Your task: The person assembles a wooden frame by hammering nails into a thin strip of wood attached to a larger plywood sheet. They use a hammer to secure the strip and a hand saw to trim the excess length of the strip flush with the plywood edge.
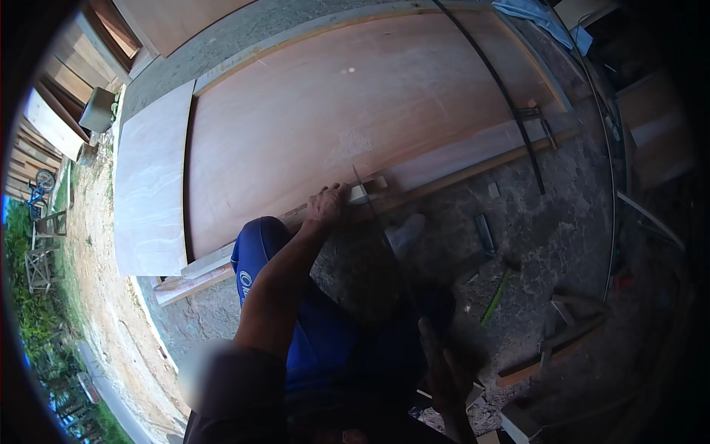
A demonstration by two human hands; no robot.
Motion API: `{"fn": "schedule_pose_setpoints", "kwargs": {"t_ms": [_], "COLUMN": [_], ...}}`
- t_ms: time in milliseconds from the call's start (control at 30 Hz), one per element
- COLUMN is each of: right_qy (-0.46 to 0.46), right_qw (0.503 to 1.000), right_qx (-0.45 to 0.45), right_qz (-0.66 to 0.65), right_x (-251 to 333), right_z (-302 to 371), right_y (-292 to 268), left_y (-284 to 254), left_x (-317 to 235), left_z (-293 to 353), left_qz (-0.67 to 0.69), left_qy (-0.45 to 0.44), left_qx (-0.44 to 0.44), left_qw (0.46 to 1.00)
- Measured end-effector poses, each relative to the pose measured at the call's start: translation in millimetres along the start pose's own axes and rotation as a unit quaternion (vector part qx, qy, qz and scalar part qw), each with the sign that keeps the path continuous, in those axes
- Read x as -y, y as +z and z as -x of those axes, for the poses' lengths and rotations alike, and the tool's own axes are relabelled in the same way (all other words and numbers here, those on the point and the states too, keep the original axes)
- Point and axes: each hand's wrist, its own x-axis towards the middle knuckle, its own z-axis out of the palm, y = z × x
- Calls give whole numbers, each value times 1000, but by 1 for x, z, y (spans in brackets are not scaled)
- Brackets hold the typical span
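the saw [376,214] crosses a wood strip [378,184] at the near edge of a wide panel [296,133], its long axis running away from the body, tip up and slightly left. the right hand [446,377] (dim, blurred) grips its near end; the left hand's [325,203] fingers curl over the strip. far left stands a beige container [97,109], contents impossible to tell.

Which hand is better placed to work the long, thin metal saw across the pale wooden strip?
Likely right: the right hand appears to grip the saw; the left hand holds down the strip.
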Motion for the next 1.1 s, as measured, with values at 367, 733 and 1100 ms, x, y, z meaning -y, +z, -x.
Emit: {"fn": "schedule_pose_setpoints", "kwargs": {"t_ms": [367,733,1100], "right_qy": [-260,-296,-272], "right_qw": [909,909,934], "right_qx": [-123,-146,-132], "right_qz": [300,254,190], "right_x": [-6,46,31], "right_z": [-50,-147,-174], "right_y": [-3,40,44], "left_y": [-23,-17,-8], "left_x": [-13,-1,-4], "left_z": [-15,-8,-17], "left_qz": [4,5,-9], "left_qy": [9,30,40], "left_qx": [-6,-33,-47], "left_qw": [1000,999,998]}}
